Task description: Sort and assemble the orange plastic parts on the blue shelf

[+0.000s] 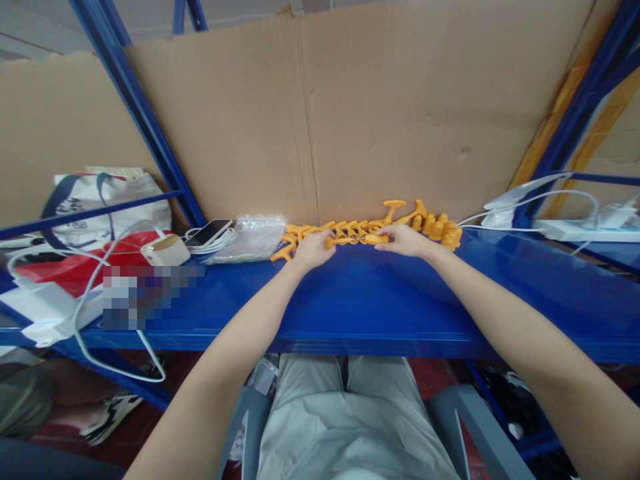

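At the back of the blue table, my left hand [314,251] is closed round an orange plastic piece [329,243] with a rounded end. My right hand [404,241] pinches another orange plastic piece [374,239], which points toward the left hand. Between the hands lies a row of small rounded orange parts with shiny spots; whether they join the held pieces I cannot tell. Behind them stretches a line of orange T-shaped pieces [395,204], some lying over one another. Stubby orange pieces [443,230] are heaped just beyond my right hand.
Cardboard [390,107] stands along the back. On the left are a clear plastic bag [253,239], a phone [210,233] on a coiled white cable, a white charger [165,250] and a cloth bag [110,207]. A power strip [575,231] lies right. Someone's shoe [113,415] shows below left.
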`<state>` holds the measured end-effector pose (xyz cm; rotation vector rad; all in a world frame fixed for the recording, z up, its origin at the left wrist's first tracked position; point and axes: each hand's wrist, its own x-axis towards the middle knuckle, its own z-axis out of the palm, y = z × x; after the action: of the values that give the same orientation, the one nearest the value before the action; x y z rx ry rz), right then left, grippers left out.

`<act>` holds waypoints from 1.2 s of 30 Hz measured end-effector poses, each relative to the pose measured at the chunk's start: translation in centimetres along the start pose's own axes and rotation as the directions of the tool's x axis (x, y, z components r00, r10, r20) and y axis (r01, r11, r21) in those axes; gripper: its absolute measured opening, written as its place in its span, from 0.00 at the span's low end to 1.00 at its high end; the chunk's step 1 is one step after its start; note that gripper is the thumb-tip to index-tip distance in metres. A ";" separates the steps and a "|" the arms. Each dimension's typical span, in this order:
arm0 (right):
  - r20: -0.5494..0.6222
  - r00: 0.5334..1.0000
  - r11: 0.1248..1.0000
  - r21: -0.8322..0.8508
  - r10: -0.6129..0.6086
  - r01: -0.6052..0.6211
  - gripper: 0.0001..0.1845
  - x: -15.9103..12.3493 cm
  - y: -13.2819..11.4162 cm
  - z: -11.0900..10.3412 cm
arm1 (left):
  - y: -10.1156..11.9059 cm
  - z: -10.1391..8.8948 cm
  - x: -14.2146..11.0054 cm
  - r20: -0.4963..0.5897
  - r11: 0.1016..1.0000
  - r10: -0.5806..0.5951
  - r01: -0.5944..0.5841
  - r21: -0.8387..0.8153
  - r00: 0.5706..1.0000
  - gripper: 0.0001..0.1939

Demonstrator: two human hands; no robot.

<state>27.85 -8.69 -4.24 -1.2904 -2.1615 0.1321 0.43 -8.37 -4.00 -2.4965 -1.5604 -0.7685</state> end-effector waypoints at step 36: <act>0.202 0.970 0.833 0.506 0.137 -0.223 0.20 -0.3 -2.6 -0.5 | 0.2 0.1 -0.3 -0.131 0.994 0.107 -0.107 0.006 0.986 0.14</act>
<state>26.25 -10.40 -3.04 -1.1746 -1.9213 0.8729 0.56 -8.70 -4.16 -2.4516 -1.3715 -0.8975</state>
